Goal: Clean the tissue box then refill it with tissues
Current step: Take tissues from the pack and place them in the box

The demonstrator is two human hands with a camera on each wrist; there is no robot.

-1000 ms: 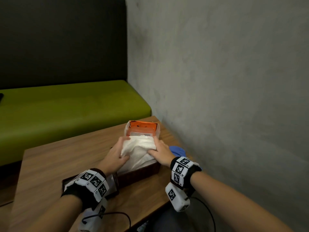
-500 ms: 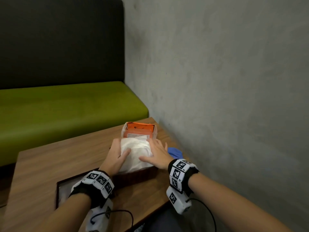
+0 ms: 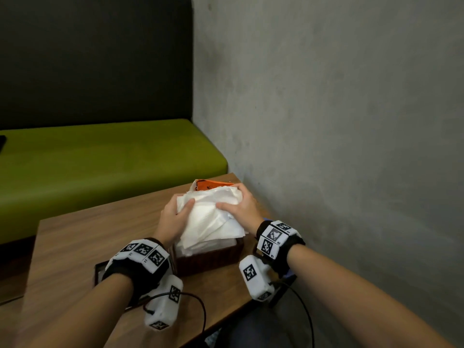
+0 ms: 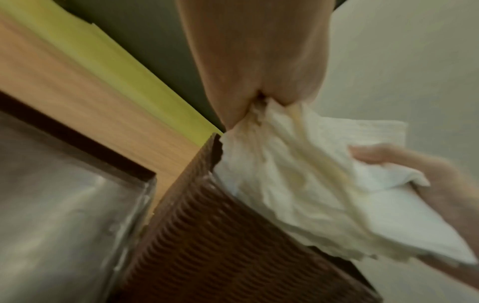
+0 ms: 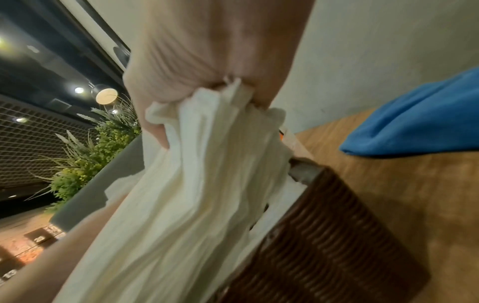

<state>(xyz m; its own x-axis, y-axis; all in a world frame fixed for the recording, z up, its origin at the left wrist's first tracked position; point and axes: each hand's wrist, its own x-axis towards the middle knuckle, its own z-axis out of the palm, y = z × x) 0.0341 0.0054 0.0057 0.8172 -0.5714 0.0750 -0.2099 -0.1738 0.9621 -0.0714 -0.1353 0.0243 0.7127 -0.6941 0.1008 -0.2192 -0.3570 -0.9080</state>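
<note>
A dark brown woven tissue box (image 3: pixel 209 258) stands near the table's front edge. A thick stack of white tissues (image 3: pixel 209 217) rises out of it, its far end lifted, its near end still in the box. My left hand (image 3: pixel 173 217) grips the stack's left side, thumb on top. My right hand (image 3: pixel 239 205) grips its right side. The wrist views show the tissues (image 4: pixel 298 184) (image 5: pixel 197 201) bunched in each grasp above the woven box (image 4: pixel 220 256) (image 5: pixel 324 242). An orange tissue packet (image 3: pixel 213 184) lies just behind the stack.
The box's lid (image 3: pixel 100 270) with a silvery inside (image 4: pixel 64 205) lies left of it on the wooden table (image 3: pixel 88 242). A blue cloth (image 5: pixel 420 121) sits on the table to the right, by the grey wall (image 3: pixel 326 121). A green bench (image 3: pixel 100 156) runs behind.
Both hands went from lying flat on the tissues in the box to gripping the stack's sides. The far end of the stack has come up out of the box.
</note>
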